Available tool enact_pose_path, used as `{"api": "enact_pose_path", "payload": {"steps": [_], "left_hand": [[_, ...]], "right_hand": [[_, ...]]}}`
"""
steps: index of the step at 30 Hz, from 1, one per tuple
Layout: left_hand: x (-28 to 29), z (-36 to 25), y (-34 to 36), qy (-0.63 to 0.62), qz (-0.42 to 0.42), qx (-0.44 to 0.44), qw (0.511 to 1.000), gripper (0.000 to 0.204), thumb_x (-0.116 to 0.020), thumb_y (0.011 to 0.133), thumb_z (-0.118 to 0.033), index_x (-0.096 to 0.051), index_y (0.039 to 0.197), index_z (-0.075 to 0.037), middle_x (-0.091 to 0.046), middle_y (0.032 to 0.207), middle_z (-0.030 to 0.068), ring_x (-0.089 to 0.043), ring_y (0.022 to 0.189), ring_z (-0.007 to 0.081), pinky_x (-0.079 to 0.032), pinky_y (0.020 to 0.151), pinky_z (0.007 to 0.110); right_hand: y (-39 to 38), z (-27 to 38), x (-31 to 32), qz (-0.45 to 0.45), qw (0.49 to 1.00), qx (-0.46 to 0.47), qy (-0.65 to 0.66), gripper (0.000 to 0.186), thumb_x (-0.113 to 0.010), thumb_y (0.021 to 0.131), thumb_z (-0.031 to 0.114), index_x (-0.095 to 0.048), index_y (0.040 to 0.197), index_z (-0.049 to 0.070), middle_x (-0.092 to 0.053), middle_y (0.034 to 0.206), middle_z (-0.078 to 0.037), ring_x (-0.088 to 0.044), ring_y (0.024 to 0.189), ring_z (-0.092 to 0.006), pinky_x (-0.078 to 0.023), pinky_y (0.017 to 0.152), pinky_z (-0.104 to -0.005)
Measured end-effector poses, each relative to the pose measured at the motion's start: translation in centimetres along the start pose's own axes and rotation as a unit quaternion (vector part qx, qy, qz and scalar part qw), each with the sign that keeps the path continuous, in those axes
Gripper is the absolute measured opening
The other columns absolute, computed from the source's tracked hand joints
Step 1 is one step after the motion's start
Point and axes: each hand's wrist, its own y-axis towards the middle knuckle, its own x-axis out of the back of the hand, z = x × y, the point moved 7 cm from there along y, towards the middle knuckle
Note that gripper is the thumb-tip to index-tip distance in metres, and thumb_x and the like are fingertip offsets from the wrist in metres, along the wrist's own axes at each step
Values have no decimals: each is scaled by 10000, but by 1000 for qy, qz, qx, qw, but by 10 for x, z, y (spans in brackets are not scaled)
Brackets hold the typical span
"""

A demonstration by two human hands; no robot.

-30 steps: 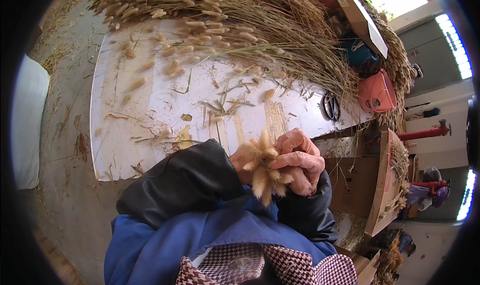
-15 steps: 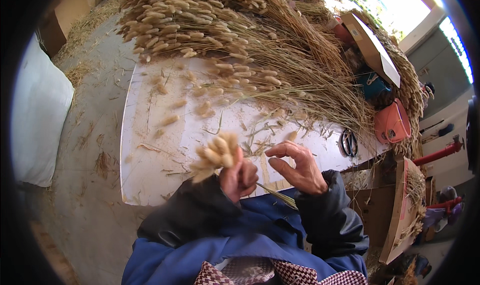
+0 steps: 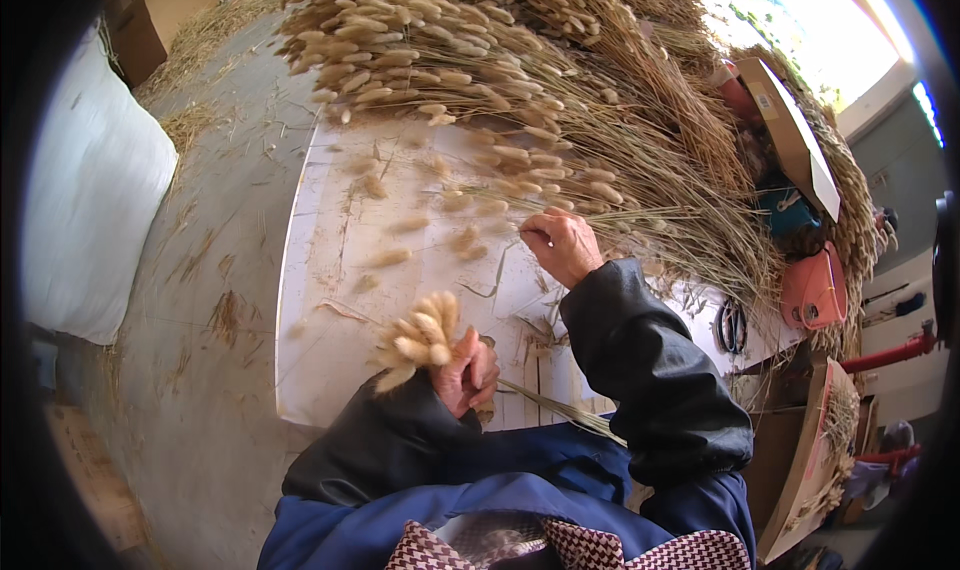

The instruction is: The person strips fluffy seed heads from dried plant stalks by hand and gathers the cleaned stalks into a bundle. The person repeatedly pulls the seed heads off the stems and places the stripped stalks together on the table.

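Note:
My left hand (image 3: 467,373) is closed around a small bunch of dried bunny-tail grass. Its fluffy cream heads (image 3: 422,336) stick out to the left of the fist, and the green-tan stems (image 3: 562,411) trail out to the right over my lap. Farther forward, my right hand (image 3: 562,244) has its fingers bent into a pinch at the near edge of a big pile of bunny-tail grass (image 3: 600,120). Whatever is between those fingertips is too small to make out. Loose heads (image 3: 388,258) and stem scraps lie on the white board (image 3: 330,370) under both hands.
Black-handled scissors (image 3: 731,327) lie at the board's right side, beside a pink bucket (image 3: 813,288). Behind it are a teal container (image 3: 790,208) and an open cardboard box (image 3: 790,130). A white sack (image 3: 95,190) stands on the left, on a floor strewn with straw.
My right hand has moved forward and left, from beside the bunch to the edge of the pile, its fingers drawing into a pinch. The left hand still holds its bunch, slightly lower in view.

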Motion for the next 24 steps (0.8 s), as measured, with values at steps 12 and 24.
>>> {"api": "enact_pose_path", "payload": {"steps": [12, 24], "left_hand": [[3, 0, 3, 18, 2, 14, 1000, 623, -383, 909, -542, -369, 470, -100, -265, 468, -7, -238, 400, 103, -209, 314, 232], [12, -5, 5, 24, -19, -24, 999, 610, -370, 922, -513, -365, 471, -104, -238, 441, -8, -224, 369, 108, -219, 290, 236]], "right_hand": [[20, 38, -44, -19, 970, 118, -214, 73, -554, 712, 94, -577, 766, 137, -558, 745, -10, -531, 793, -196, -375, 709, -348], [13, 29, 2, -3, 995, -1, -97, 65, -571, 776, 166, -615, 791, 121, -603, 671, -57, -559, 687, -270, -377, 718, -388]]}}
